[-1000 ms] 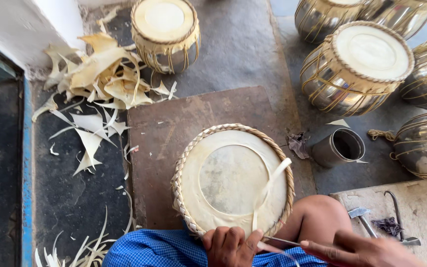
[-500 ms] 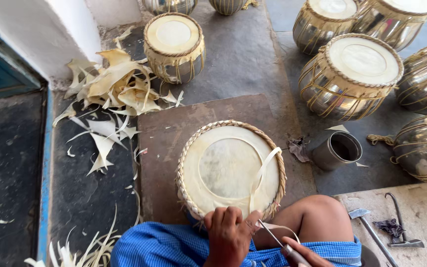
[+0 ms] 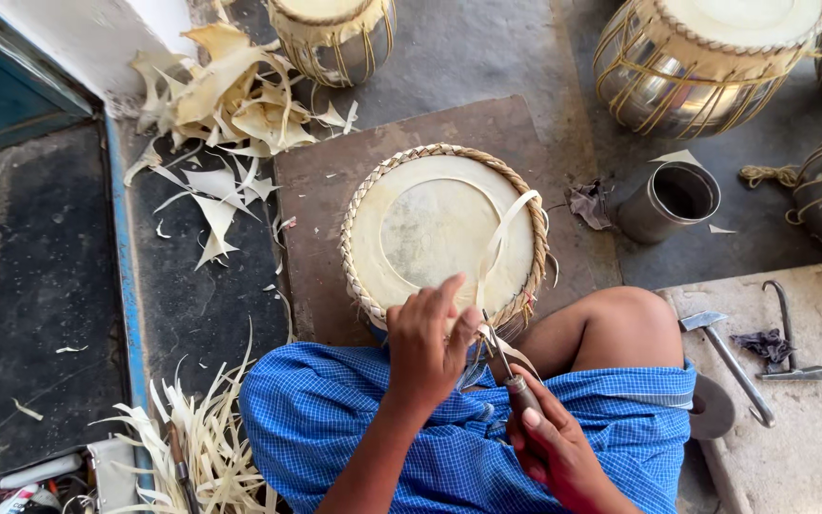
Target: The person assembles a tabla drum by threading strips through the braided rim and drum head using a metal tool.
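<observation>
So the drum [image 3: 444, 238] sits between the knees now, rim pinned by the left hand [image 3: 425, 347], fingers curled together. Compared with a second ago, the right hand [image 3: 549, 443] has been closed round an awl [image 3: 509, 371], strap [image 3: 499, 249] lifted.

Hammer [image 3: 730, 354] on slab; metal cup [image 3: 668, 200] near scrap pile [image 3: 230, 95]; finished drums [image 3: 706, 57] behind.

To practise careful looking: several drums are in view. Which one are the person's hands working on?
The drum with the woven rim on the brown slab, at the person's knees. The left hand touches its edge; the other drums stand apart behind.
</observation>
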